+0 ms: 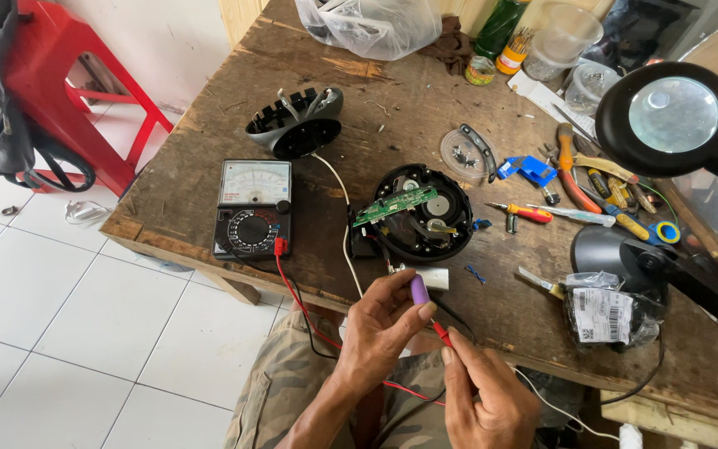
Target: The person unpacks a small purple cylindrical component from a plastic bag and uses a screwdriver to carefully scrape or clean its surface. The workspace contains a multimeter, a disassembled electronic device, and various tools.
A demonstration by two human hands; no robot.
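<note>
Head view, purple battery in left hand, right hand (red probe) touching

I saw both forearms rise from the lower edge, just short of the near edge of the wooden table. The left hand was curled, thumb and fingertips pinched together, knuckles toward that edge. The right hand sat lower, farther from it, thumb and forefinger pinched, tips nearly meeting the left's.
</note>
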